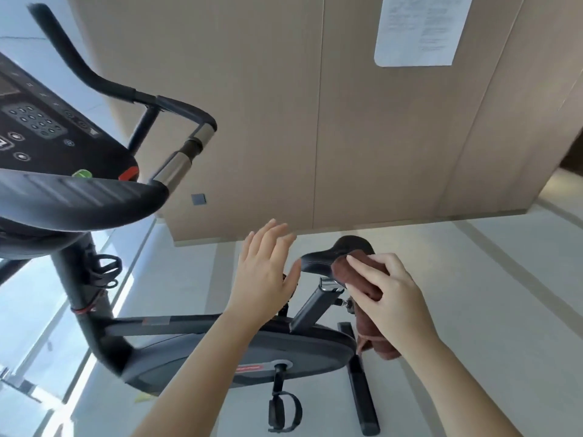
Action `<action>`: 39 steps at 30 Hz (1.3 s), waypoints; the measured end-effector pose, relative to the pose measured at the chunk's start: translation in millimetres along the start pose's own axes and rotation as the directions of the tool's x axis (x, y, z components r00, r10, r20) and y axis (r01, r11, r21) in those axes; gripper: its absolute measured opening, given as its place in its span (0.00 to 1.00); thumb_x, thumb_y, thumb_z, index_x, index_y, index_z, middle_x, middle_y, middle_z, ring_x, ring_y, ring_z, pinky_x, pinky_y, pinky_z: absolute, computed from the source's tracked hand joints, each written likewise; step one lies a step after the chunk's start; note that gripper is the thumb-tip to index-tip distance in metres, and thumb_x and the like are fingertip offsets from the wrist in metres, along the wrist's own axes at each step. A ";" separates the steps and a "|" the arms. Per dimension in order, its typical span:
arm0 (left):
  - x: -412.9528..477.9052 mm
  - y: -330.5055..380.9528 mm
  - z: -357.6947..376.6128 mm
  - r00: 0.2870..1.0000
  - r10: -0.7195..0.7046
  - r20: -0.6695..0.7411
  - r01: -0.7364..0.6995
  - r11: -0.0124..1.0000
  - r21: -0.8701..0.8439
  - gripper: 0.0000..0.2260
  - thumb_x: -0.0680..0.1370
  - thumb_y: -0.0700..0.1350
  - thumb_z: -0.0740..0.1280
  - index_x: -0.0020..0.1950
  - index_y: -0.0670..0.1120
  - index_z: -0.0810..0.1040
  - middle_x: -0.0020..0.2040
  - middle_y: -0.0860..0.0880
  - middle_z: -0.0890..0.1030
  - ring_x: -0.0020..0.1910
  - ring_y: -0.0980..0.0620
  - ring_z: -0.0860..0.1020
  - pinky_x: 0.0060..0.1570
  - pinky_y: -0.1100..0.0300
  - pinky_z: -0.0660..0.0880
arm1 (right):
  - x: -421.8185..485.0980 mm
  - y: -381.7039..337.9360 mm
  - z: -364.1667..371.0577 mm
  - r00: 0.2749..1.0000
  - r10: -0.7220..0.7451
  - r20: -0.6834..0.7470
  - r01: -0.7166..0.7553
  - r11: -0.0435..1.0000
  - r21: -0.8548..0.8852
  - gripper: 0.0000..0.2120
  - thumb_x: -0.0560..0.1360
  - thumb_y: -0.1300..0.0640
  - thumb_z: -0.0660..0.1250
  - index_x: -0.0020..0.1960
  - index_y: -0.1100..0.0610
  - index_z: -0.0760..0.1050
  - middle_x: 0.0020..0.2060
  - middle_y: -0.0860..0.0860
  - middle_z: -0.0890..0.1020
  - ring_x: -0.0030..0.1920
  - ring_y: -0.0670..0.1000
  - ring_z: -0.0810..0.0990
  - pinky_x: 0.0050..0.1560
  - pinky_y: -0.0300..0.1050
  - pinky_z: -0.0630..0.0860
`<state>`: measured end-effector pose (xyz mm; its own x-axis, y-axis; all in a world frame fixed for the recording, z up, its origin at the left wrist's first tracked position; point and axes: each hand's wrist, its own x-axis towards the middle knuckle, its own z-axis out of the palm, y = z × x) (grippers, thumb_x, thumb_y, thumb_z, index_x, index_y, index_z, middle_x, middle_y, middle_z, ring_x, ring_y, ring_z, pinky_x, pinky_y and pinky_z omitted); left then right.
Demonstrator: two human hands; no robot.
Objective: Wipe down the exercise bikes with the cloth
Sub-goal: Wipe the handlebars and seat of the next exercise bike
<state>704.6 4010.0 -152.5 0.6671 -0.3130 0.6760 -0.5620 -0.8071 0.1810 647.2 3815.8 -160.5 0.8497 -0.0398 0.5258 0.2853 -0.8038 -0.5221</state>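
Observation:
A black exercise bike point(195, 351) fills the left and lower middle of the head view. Its black saddle point(318, 258) sits at centre, on a grey seat post point(312, 305). My right hand point(388, 294) holds a brown cloth point(344, 269) and presses it against the right side of the saddle; a tail of the cloth hangs down below my wrist. My left hand point(265, 272) is raised just left of the saddle with fingers straight and spread, holding nothing. The bike's console point(41, 130) and handlebar point(176, 111) are at upper left.
A beige panelled wall point(362, 137) stands close behind the bike, with a white notice sheet point(419, 29) on it. A pedal with strap point(284, 411) hangs at the bottom. The rear base bar point(362, 383) lies on the pale floor. Windows run along the left.

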 end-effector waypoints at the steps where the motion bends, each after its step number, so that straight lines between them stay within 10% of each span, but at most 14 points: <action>1: -3.3 4.2 14.0 0.999 0.005 0.039 -0.004 1.000 -0.007 0.14 0.72 0.41 0.69 0.55 0.38 0.76 0.58 0.40 0.77 0.63 0.39 0.71 0.61 0.41 0.65 | -5.7 11.1 -0.2 1.000 0.026 -0.001 -0.026 1.000 0.007 0.18 0.68 0.61 0.73 0.58 0.51 0.78 0.51 0.52 0.77 0.49 0.54 0.79 0.49 0.46 0.76; 19: 19.6 -37.0 212.8 0.897 0.016 0.442 0.038 0.993 -0.114 0.21 0.75 0.48 0.66 0.65 0.39 0.71 0.66 0.41 0.72 0.67 0.41 0.66 0.66 0.44 0.61 | 16.2 136.6 66.8 0.933 0.358 0.038 -0.357 0.933 -0.035 0.19 0.69 0.58 0.72 0.59 0.50 0.77 0.52 0.51 0.76 0.52 0.52 0.77 0.51 0.41 0.72; 28: 46.9 -91.9 288.4 0.824 -0.003 0.566 0.079 0.991 -0.109 0.26 0.76 0.54 0.62 0.70 0.45 0.63 0.72 0.46 0.63 0.72 0.48 0.55 0.70 0.51 0.48 | 91.2 181.1 143.3 0.949 0.313 0.029 -0.309 0.946 -0.098 0.18 0.70 0.60 0.72 0.59 0.55 0.77 0.53 0.57 0.77 0.53 0.59 0.76 0.49 0.49 0.77; 39: 41.7 -108.1 326.2 0.840 -0.093 0.535 0.246 0.943 -0.222 0.22 0.72 0.45 0.70 0.64 0.41 0.72 0.64 0.45 0.74 0.63 0.44 0.70 0.62 0.51 0.66 | 112.4 215.8 201.4 0.977 0.211 0.001 -0.178 0.825 -0.536 0.16 0.67 0.54 0.73 0.54 0.51 0.80 0.54 0.57 0.80 0.41 0.60 0.76 0.36 0.50 0.78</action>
<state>952.6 3920.9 -376.9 0.8742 -0.4552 0.1689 -0.4744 -0.7272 0.4961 893.6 3757.4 -349.3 0.8911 -0.2084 0.4030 -0.1535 -0.9744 -0.1646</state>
